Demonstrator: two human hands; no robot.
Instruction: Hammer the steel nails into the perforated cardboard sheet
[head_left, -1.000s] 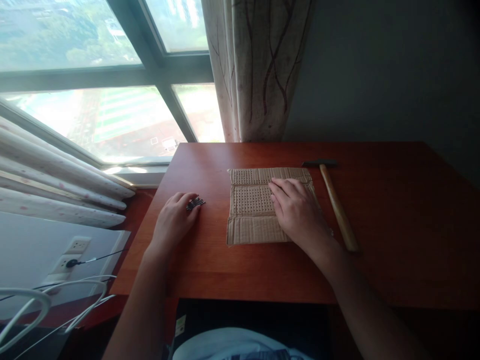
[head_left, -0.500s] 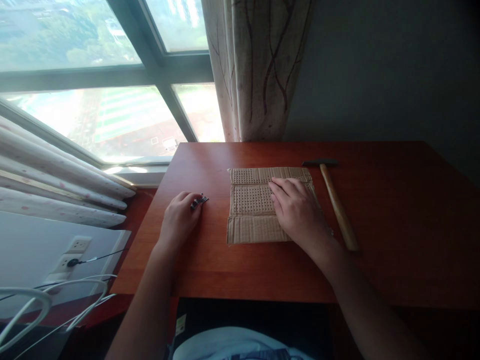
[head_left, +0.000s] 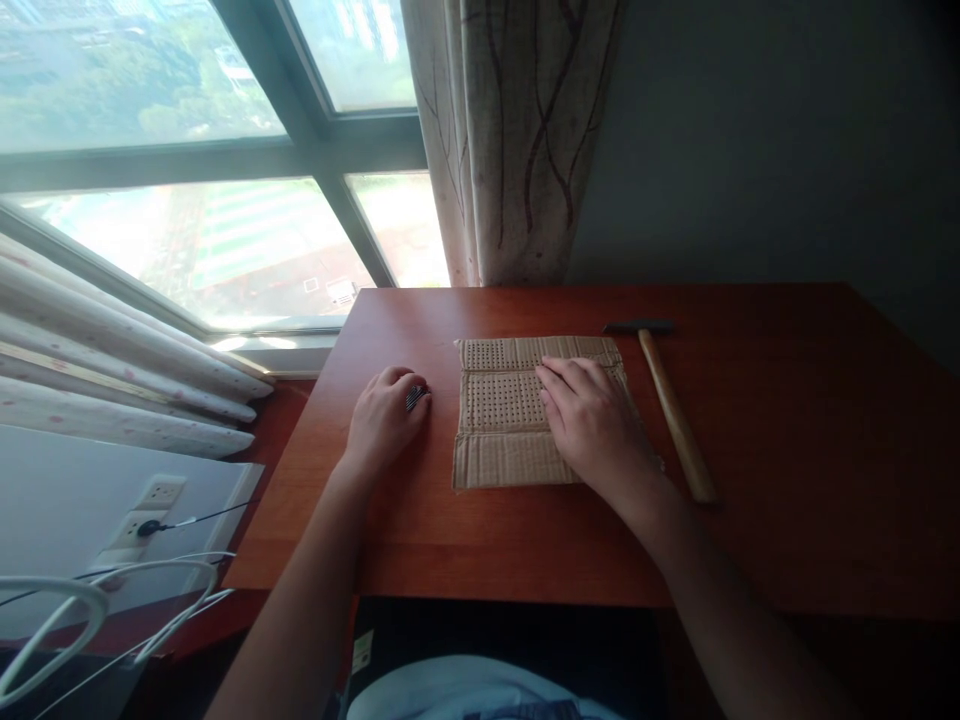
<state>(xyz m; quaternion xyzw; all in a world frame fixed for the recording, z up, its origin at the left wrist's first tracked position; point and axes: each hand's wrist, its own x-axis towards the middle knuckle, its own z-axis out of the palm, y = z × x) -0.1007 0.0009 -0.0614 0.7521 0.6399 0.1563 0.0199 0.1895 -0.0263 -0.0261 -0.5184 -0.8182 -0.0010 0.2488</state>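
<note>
A piece of brown cardboard (head_left: 499, 410) punched with rows of small holes lies flat on the reddish wooden table (head_left: 465, 540). My right hand (head_left: 596, 420) rests flat on its right half, fingers stretched out. My left hand (head_left: 384, 420) is on the table just left of the cardboard, fingers curled around a small bundle of dark nails (head_left: 416, 397) that pokes out towards the cardboard. A hammer (head_left: 675, 415) with a wooden handle and a dark head lies to the right of the cardboard, untouched.
A patterned curtain (head_left: 517, 140) hangs behind the table beside a large window (head_left: 202, 180). White pleated fabric (head_left: 120, 370) lies left of the table. A wall socket (head_left: 146, 505) and white cables (head_left: 90, 610) sit at the lower left.
My left hand has slid right and a little away from me with the bundle of nails, closing on the cardboard's left edge. My right hand has stayed on the cardboard.
</note>
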